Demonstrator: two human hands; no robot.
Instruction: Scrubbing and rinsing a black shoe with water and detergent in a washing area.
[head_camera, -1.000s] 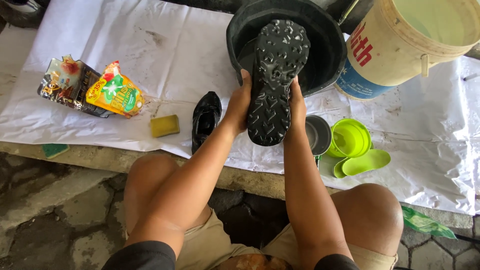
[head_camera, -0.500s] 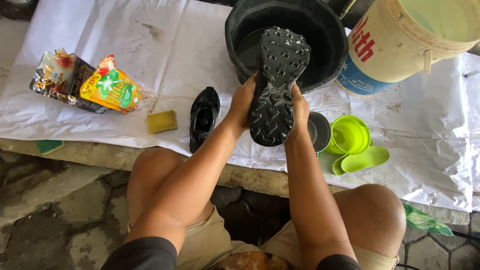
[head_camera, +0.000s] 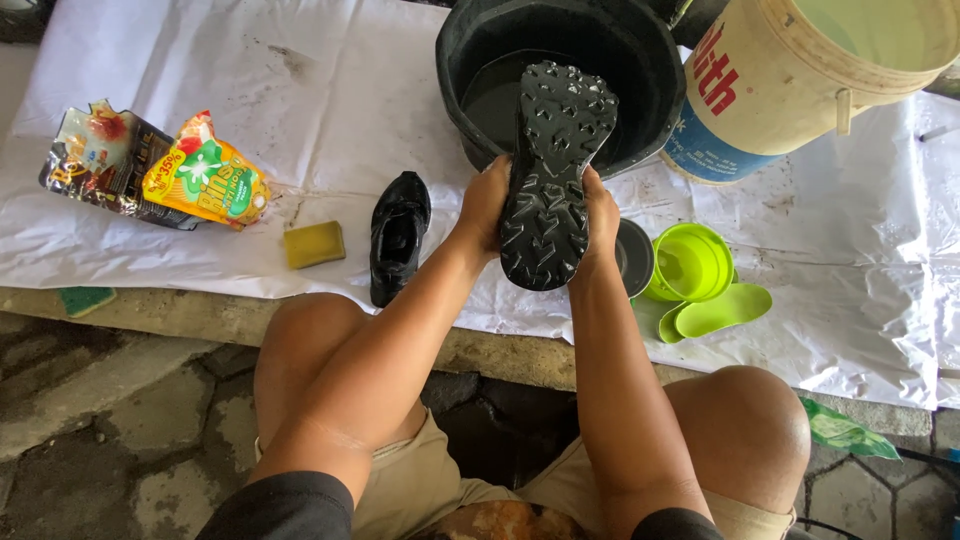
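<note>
We find both grips, left hand (head_camera: 483, 205) and right hand (head_camera: 600, 215), clasping the shoe (head_camera: 553, 170) sole-up, toe tilted over the far basin (head_camera: 470, 40), apparently to drain.

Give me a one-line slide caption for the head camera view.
Both hands, left hand and right hand, hold a black shoe sole-up over a black basin.

Black shoe (head_camera: 552, 170) sole-up — both hands gripping

shoe (head_camera: 548, 180): black rubber sole, lugged, wet sheen, gripped at both sides
basin (head_camera: 470, 60): matt black plastic, beyond the grip
sheet (head_camera: 330, 90): white, crinkled, smudged
sponge (head_camera: 313, 244): yellow, porous
</note>
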